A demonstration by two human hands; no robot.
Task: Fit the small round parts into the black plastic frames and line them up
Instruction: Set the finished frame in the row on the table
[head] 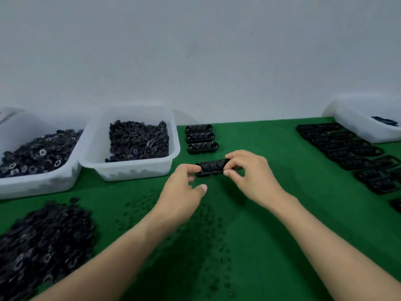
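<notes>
A black plastic frame with round parts in its pockets is held just above the green table. My right hand pinches its right end between thumb and fingers. My left hand touches the frame's left end with its fingertips, thumb apart below. Three filled frames lie in a column behind it. A white bin of small round black parts stands left of them. A loose heap of round parts lies at the near left.
A second white bin with ring-like parts stands at the far left. Several black frames lie in rows at the right, beside another white bin. Small dark specks dot the green cloth between my arms.
</notes>
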